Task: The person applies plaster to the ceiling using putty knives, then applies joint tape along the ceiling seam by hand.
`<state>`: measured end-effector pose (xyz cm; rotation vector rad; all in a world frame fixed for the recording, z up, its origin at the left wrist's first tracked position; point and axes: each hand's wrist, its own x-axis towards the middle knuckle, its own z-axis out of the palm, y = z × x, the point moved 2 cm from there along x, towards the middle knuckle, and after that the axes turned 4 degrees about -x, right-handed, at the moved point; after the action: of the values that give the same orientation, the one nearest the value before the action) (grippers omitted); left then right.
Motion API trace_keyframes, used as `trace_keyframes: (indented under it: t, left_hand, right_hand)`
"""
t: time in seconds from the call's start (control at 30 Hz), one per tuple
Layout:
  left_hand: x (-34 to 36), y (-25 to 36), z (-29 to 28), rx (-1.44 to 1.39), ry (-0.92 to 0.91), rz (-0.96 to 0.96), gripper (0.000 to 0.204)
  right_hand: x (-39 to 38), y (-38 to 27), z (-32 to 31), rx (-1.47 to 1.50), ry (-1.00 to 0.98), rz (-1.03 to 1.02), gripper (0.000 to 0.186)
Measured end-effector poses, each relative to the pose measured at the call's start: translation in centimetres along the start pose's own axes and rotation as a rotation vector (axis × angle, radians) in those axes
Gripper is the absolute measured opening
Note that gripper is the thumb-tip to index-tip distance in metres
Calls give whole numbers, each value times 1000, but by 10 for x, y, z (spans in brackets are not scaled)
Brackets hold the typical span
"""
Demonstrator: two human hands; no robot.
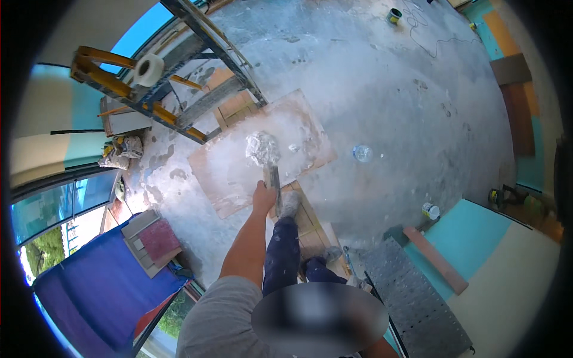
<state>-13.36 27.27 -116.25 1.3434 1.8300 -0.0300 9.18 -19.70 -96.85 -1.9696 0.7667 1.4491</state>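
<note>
My left hand is closed around a long, narrow, grey-brown tool, held over a dusty board on the floor. A lump of white paste is at the tool's far end; I cannot tell whether it rests on the board. A smaller white smear lies to its right. My left foot stands beside the tool, near wooden planks. Part of my right arm shows at the lower edge, but its hand is hidden behind a blurred oval patch.
A stepladder with a white roll stands upper left. A clear container sits right of the board, a white tub lower right, a green bucket and cord farther back. Purple sheeting and a perforated metal platform flank me.
</note>
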Motion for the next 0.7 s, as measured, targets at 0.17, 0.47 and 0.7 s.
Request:
trace_keyframes:
  t: [0.17, 0.47, 0.7]
  left_hand:
    - [69, 19, 76, -69, -43, 62, 42]
    - [168, 34, 179, 81, -52, 144, 39]
    - [200, -8, 187, 118, 186, 112, 44]
  right_hand:
    - [37, 37, -31, -63, 61, -37, 52]
    - [23, 17, -40, -1192, 204, -238, 56]
    - [66, 76, -72, -121, 136, -14, 40]
